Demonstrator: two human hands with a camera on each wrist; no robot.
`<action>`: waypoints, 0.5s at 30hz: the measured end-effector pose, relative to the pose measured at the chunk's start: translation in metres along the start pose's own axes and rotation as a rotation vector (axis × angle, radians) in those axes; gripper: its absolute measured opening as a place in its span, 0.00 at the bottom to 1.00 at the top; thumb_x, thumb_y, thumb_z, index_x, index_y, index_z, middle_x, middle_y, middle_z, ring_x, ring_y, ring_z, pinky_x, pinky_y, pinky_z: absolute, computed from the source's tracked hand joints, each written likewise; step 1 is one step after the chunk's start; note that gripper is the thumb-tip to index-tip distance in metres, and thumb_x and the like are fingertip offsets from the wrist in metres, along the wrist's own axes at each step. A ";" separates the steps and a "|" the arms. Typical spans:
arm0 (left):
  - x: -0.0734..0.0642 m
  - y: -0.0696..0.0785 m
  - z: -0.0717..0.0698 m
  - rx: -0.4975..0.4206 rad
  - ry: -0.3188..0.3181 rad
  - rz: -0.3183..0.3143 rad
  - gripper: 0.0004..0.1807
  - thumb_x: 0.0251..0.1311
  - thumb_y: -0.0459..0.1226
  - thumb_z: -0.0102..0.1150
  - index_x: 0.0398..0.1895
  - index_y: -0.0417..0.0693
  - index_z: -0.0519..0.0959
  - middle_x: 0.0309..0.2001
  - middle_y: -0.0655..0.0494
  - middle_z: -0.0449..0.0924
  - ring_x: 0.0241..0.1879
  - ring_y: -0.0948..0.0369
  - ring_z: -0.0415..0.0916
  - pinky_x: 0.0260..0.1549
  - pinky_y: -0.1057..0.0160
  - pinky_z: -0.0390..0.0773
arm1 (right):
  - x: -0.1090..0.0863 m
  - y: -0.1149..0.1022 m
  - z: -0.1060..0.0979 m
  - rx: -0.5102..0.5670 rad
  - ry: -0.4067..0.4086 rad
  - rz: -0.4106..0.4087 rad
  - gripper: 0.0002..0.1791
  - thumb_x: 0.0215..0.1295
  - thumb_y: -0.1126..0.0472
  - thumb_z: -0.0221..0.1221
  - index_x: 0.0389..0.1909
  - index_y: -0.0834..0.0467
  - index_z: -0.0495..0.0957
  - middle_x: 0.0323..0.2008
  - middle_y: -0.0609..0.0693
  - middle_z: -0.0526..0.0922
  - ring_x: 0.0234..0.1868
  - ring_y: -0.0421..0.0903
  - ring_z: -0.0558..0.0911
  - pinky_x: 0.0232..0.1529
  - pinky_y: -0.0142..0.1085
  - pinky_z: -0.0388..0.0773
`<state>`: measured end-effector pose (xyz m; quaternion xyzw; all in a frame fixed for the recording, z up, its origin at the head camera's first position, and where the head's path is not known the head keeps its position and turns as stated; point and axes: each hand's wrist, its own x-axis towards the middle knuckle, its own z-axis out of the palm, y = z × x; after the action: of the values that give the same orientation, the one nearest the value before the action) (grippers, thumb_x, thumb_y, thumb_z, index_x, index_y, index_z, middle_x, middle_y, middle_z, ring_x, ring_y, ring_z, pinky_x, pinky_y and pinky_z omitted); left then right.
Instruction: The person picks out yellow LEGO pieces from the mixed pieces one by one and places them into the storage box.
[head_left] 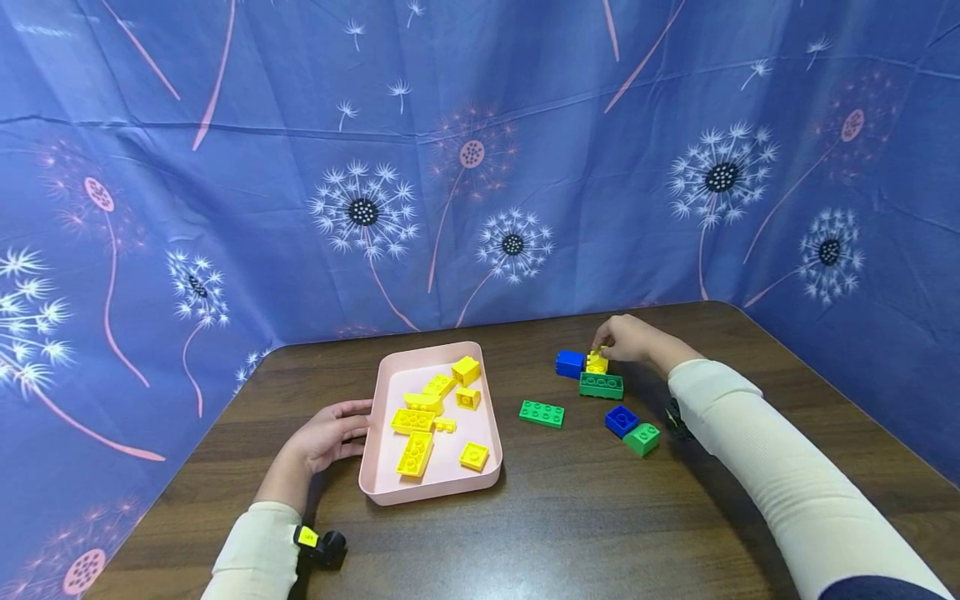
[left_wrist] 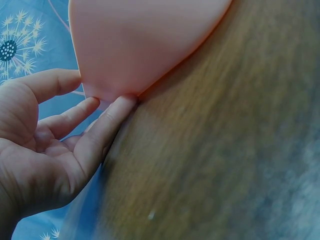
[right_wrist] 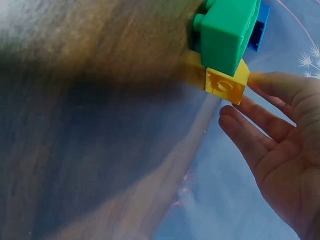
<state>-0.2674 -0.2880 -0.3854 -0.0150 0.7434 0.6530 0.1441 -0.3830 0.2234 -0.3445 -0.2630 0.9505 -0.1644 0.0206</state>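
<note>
On the left, my left hand (head_left: 326, 436) rests its fingertips against the outer wall of a pink tray (head_left: 369, 454). The left wrist view has its fingers (left_wrist: 70, 117) fairly straight, touching the tray's side (left_wrist: 145, 40). Farther back on the right, my right hand (head_left: 633, 337) pinches a yellow toy brick (head_left: 597, 364) between thumb and fingers. That brick is beside a blue brick (head_left: 570, 363) and behind a dark green brick (head_left: 601, 386). From the right wrist, the yellow brick (right_wrist: 227, 86) shows below the green one (right_wrist: 227, 37), at the fingertips.
Several yellow bricks, such as a long one (head_left: 416, 454) and a square one (head_left: 473, 456), lie in the tray. On the brown table (head_left: 555, 517) are a flat green brick (head_left: 542, 414), a blue brick (head_left: 621, 421) and a curved green brick (head_left: 642, 439). A blue curtain (head_left: 600, 167) hangs behind.
</note>
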 end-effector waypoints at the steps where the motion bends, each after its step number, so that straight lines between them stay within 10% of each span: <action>1: 0.000 0.000 0.000 0.002 0.001 0.000 0.32 0.68 0.33 0.54 0.72 0.32 0.56 0.56 0.42 0.76 0.45 0.57 0.79 0.44 0.54 0.82 | -0.001 0.000 0.000 0.002 -0.002 -0.002 0.08 0.61 0.70 0.60 0.39 0.63 0.85 0.39 0.55 0.85 0.40 0.51 0.82 0.44 0.48 0.80; 15: -0.001 0.000 0.000 0.002 -0.008 0.009 0.32 0.67 0.32 0.52 0.71 0.32 0.56 0.60 0.38 0.72 0.47 0.57 0.79 0.46 0.53 0.81 | -0.006 -0.001 0.001 -0.013 0.002 -0.002 0.07 0.58 0.70 0.64 0.38 0.64 0.85 0.38 0.55 0.85 0.38 0.51 0.81 0.42 0.48 0.80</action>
<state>-0.2663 -0.2878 -0.3855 -0.0088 0.7435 0.6529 0.1444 -0.3775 0.2252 -0.3458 -0.2641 0.9512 -0.1586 0.0178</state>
